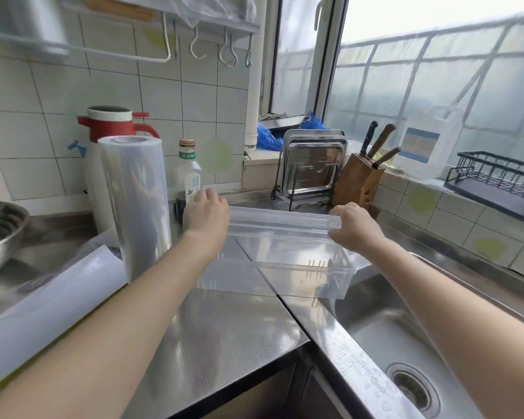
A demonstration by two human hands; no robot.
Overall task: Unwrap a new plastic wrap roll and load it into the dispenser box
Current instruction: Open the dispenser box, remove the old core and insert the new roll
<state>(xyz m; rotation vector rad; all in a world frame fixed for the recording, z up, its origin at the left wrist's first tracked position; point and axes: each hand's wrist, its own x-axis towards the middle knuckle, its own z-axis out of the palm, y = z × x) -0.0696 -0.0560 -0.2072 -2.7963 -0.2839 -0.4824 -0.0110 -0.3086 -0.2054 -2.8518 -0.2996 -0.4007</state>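
Note:
A clear plastic dispenser box (273, 273) sits on the steel counter, its right end over the sink edge. Its transparent lid (279, 223) is raised. My left hand (206, 214) grips the lid's left end and my right hand (353, 225) grips its right end. A plastic wrap roll (135, 204) stands upright on the counter, just left of my left forearm, touching neither hand. A flat white wrapper sheet (52, 303) lies on the counter at the left, under the roll's base.
A steel sink (406, 343) with a drain lies at the lower right. Behind stand a sauce bottle (189, 176), a red and white thermos (109, 125), a tray rack (312, 164) and a knife block (360, 179). Steel bowls (0, 231) sit far left.

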